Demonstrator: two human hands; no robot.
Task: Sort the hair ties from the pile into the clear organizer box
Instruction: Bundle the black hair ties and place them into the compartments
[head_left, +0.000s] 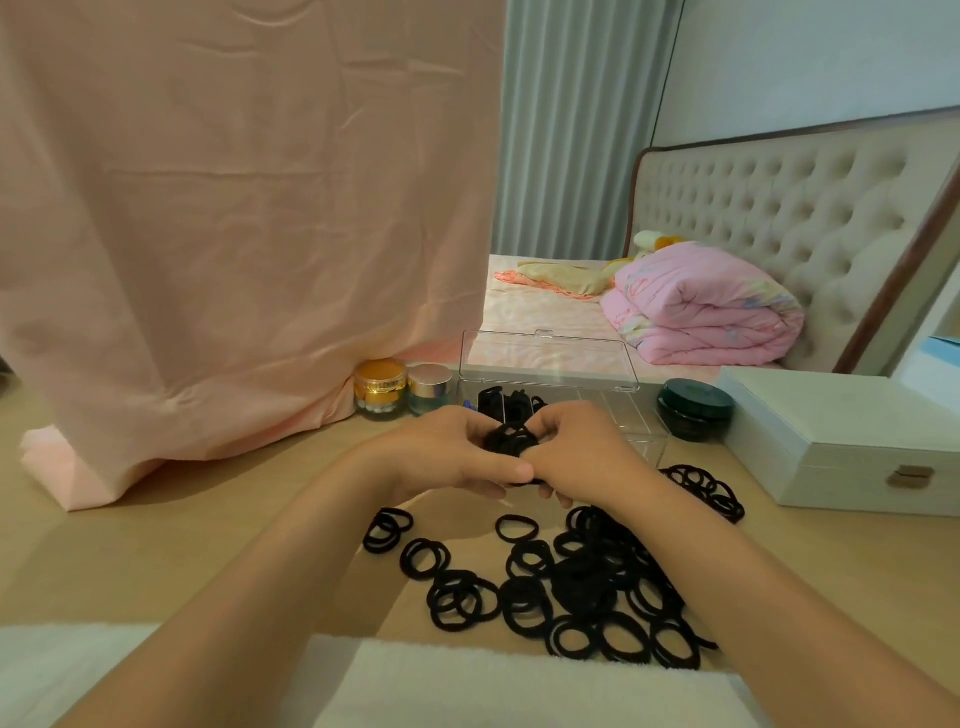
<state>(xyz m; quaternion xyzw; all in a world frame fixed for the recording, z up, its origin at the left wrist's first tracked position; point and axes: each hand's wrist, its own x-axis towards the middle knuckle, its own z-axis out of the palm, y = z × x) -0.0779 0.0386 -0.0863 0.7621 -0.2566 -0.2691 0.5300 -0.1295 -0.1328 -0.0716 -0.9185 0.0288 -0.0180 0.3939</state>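
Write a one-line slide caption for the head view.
Left hand and right hand grip a bundle of black hair ties between the loose pile and the open clear organizer box.

Ahead of me: wood bench (208, 545), pink sheet (234, 208) hanging left, grey curtain (571, 130) behind, bed (540, 312) with tufted headboard (779, 218), folded pink quilt (701, 312) right.

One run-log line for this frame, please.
phase: bundling | left hand: holds hair tie bundle | right hand: holds same bundle | organizer box: lid open, ties inside | pile: loose on table
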